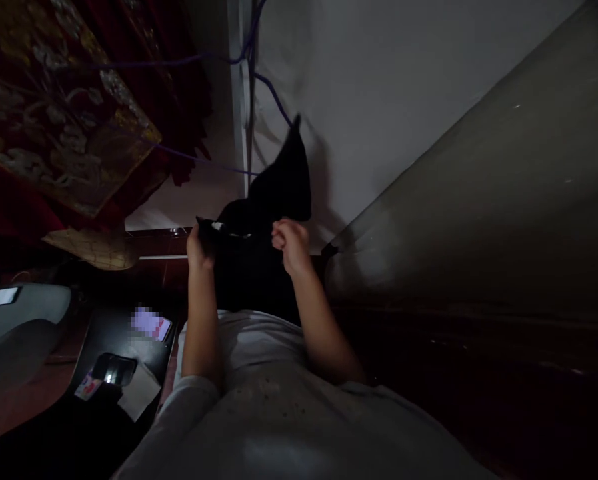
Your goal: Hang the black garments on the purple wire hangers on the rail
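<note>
A dark black cloth (285,177), perhaps a garment, is stretched in front of my body. Its pointed upper end rises toward a purple cord on the wall; whether the two touch, I cannot tell. My left hand (199,249) is closed on the cloth's left edge, close to a small white patch. On the other side my right hand (291,241) is curled with fingers pressed together against the cloth. The lower part of the cloth merges with the shadow above my light shirt (263,333).
Purple cords (179,61) run across the upper left. A red and gold patterned curtain (63,113) hangs there. At lower left, a black surface (109,333) carries a lit phone (151,324), a dark device (113,369) and a paper (139,393). A large grey panel (479,200) stands right.
</note>
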Motion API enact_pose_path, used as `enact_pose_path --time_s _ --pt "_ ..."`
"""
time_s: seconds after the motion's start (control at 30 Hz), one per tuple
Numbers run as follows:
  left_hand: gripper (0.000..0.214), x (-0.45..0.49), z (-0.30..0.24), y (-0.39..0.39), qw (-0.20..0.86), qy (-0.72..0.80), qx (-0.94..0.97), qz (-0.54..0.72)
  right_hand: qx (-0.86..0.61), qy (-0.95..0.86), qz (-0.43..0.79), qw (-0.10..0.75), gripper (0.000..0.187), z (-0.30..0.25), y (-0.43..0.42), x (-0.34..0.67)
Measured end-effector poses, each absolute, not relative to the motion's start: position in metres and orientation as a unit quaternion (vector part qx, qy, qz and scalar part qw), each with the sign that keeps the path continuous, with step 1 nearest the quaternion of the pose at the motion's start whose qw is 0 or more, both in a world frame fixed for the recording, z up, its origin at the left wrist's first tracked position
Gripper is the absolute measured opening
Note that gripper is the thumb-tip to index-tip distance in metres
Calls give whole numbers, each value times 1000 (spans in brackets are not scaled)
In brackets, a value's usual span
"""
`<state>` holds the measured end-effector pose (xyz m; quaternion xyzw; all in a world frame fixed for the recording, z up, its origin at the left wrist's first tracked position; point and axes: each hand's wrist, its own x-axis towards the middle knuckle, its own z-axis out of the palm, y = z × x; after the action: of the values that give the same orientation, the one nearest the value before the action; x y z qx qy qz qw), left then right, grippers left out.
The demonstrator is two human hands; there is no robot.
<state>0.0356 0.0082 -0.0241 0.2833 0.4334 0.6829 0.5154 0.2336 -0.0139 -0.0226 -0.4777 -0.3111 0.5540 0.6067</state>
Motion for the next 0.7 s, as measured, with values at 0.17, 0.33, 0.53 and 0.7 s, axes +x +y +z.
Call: enact_pose_path --time_s 0.17,0.33,0.53,0.7 --pt "13 51 1 -2 558 367 243 703 -526 -143 494 677 38 -35 -6 261" --pt "19 83 16 -21 542 348 276 713 -442 -443 437 647 30 -10 -27 242" --pt "31 98 46 -49 378 398 437 712 -388 -640 335 572 42 14 -41 207" --pt "30 92 70 -64 289 378 553 684 -415 -643 243 596 21 30 -39 220"
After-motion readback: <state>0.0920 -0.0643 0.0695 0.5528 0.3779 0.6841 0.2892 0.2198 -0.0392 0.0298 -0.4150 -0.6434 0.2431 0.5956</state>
